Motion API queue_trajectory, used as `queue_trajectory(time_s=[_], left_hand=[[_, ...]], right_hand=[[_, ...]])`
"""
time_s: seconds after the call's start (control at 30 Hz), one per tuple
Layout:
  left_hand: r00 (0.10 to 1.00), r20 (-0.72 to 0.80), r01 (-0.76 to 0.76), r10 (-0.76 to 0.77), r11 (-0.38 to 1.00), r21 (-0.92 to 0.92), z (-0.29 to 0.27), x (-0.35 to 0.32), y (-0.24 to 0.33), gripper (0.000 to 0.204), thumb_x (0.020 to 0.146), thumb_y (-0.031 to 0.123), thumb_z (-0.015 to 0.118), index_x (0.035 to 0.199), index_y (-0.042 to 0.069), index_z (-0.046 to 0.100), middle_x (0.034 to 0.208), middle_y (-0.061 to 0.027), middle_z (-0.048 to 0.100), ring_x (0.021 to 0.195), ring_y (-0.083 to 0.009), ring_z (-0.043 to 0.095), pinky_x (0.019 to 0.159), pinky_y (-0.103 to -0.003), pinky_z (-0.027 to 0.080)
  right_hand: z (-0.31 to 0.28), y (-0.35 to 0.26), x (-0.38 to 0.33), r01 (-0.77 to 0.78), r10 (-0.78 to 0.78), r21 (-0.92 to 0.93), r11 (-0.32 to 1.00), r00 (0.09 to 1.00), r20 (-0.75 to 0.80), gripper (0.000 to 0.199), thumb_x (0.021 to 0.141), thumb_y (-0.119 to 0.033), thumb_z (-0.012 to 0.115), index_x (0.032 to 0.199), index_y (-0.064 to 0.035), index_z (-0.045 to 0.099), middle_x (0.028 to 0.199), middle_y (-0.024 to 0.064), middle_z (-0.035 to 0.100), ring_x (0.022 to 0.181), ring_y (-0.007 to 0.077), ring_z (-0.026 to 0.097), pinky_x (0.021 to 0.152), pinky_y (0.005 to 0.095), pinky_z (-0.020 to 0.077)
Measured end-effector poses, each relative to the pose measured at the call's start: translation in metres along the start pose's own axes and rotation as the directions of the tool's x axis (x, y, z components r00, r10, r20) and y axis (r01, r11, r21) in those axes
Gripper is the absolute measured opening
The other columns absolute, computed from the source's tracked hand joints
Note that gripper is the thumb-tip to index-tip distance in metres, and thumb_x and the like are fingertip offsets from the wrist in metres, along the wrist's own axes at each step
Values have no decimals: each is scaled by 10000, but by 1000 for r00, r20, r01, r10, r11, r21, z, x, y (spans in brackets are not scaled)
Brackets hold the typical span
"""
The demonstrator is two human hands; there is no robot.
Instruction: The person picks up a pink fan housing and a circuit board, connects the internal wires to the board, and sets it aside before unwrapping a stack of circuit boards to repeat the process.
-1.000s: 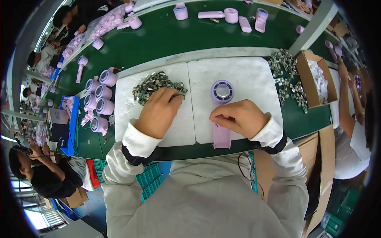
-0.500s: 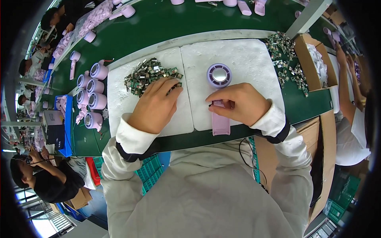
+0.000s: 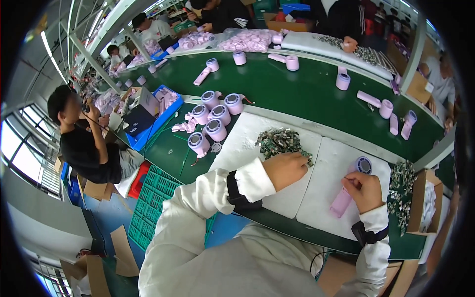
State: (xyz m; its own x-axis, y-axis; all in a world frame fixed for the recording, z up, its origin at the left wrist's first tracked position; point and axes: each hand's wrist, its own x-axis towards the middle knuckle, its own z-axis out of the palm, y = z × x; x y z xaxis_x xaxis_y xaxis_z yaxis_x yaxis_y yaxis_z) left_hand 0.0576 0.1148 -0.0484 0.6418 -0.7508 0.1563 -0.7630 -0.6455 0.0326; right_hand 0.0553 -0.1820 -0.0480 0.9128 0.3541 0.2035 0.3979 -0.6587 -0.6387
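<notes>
1. While the left hand (image 3: 286,170) rests curled at the near edge of a heap of small metal parts (image 3: 280,141), its fingers touch the pieces; whether they pinch one cannot be told.
2. Closed around a pink handheld device (image 3: 349,190), the right hand (image 3: 365,190) holds it on the white foam pad (image 3: 324,195), the round head pointing away.
3. Both pads lie on the green counter (image 3: 297,94).
4. Left of the heap stands a cluster of pink cylindrical housings (image 3: 213,121).
</notes>
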Motion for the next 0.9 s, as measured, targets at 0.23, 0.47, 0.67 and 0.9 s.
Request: queue_trajectory(time_s=[0.23,0.47,0.67,0.9], left_hand=[[996,-81,9,-36,953,-303,-21,27,-3,184,852,40,666,1031,18,632,1058,-107,656,950,-297,676,848,-351,564],[842,-63,124,-536,305,-944,-18,57,23,219,957,10,637,1171,-2,595,1131,-109,686,984,-225,727,825,-317,574],[860,-37,-130,-509,-149,-980,22,53,17,218,973,2,621,1186,-34,596,1089,-125,693,1056,-236,697,917,-348,563],[816,59,-18,-575,-127,-992,14,45,14,224,952,-30,640,1176,-32,627,1140,-133,681,1010,-192,695,917,-323,565]], right_hand=[[18,-5,61,7,3,130,992,997,-78,134,885,-147,726,862,-17,705,647,124,649,532,257,610,519,367,453],[26,2,54,150,-150,-52,987,989,-1,118,962,-139,610,974,-41,675,794,152,699,697,359,677,631,445,513],[17,7,37,152,-158,96,984,986,51,134,955,-134,627,1030,-49,698,734,153,672,596,286,641,580,364,491],[14,15,47,49,-75,196,979,989,127,204,906,-113,692,1104,-73,718,669,95,628,544,179,582,530,312,447]])
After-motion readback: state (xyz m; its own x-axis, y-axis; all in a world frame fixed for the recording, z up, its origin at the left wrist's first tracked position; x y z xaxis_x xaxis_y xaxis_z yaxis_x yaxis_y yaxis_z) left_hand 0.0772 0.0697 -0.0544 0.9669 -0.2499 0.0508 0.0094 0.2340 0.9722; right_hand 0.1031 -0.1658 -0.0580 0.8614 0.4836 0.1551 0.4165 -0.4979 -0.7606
